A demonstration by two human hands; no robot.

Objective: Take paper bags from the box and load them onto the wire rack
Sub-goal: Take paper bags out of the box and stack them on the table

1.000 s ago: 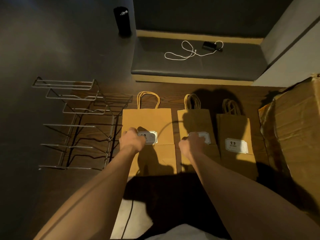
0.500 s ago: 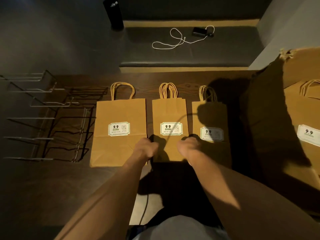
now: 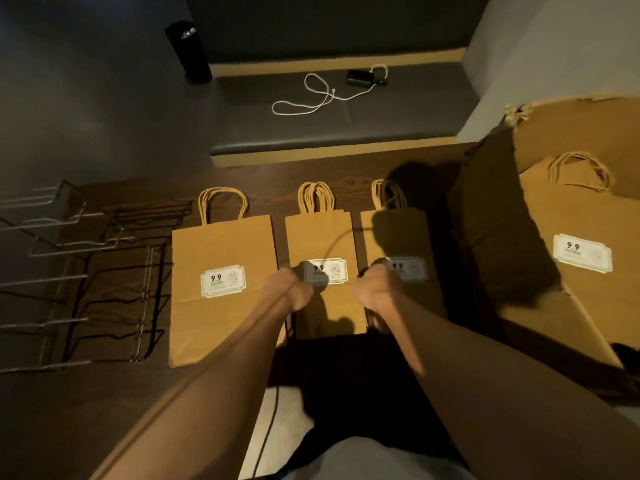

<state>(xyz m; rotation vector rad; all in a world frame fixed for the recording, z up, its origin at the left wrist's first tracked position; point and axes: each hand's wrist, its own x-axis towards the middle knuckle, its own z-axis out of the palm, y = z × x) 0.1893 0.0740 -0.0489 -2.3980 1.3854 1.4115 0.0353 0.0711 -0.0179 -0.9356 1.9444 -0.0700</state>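
Note:
Three flat brown paper bags with white labels lie in a row on the wooden floor: the left bag [image 3: 221, 289], the middle bag [image 3: 323, 244] and the right bag [image 3: 398, 237]. My left hand [image 3: 289, 292] is curled at the middle bag's left edge. My right hand [image 3: 375, 289] is curled at its right edge, partly over the right bag. The fingertips are hidden under both hands. The wire rack [image 3: 83, 271] lies at the left with nothing on it. The cardboard box [image 3: 571, 323] at the right holds more bags [image 3: 581, 216].
A dark padded bench [image 3: 346, 126] runs along the back with a white cable [image 3: 311, 98] and a small black device [image 3: 360, 77] on it. A black cylinder [image 3: 188, 51] stands at the bench's left end. A thin dark cord [image 3: 266, 434] runs down between my arms.
Both hands shifted right, from the left and middle bags' labels to the two side edges of the middle bag. The view swung right, bringing the box's inside into sight.

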